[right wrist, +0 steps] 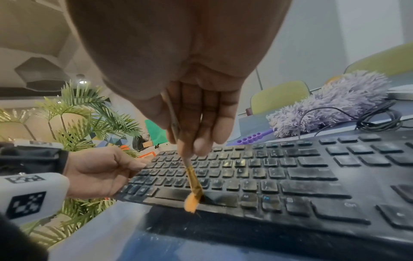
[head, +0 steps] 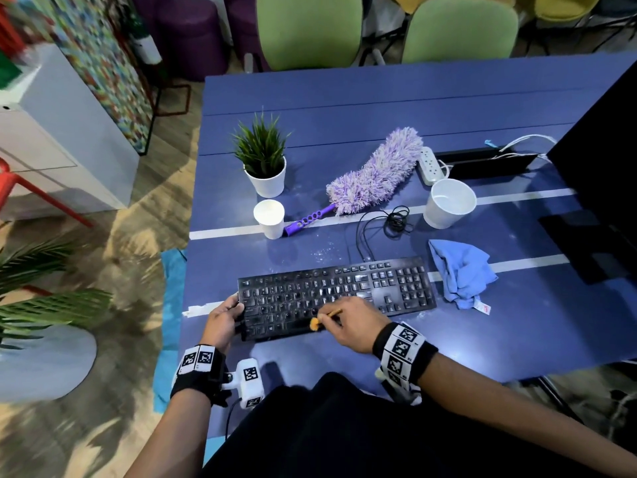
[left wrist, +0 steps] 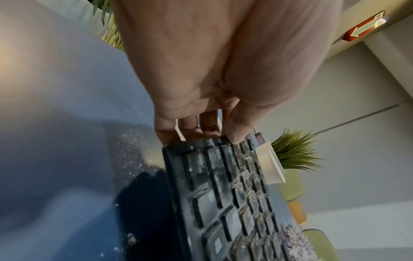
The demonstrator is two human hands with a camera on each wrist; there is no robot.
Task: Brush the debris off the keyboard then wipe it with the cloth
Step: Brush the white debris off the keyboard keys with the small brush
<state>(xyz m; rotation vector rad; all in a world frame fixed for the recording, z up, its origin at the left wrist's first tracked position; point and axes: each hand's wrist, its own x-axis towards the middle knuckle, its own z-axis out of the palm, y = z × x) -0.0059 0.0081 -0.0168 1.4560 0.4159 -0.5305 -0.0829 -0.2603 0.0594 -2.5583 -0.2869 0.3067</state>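
A dusty black keyboard (head: 344,291) lies on the blue table (head: 379,108) near its front edge. My left hand (head: 224,317) grips the keyboard's left end (left wrist: 201,159), thumb on top and fingers underneath. My right hand (head: 351,322) pinches a thin paint brush (head: 325,317). Its orange bristles (right wrist: 191,203) touch the space bar at the keyboard's front edge (right wrist: 223,208). A crumpled blue cloth (head: 462,270) lies just right of the keyboard. White dust speckles the keys and the table beside them (left wrist: 132,141).
Behind the keyboard lie a purple duster (head: 372,174), a coiled black cable (head: 396,219), two white paper cups (head: 270,217) (head: 448,201), a potted plant (head: 263,160) and a power strip (head: 429,165). A dark monitor (head: 603,167) stands at the right. Green chairs (head: 310,29) are at the far side.
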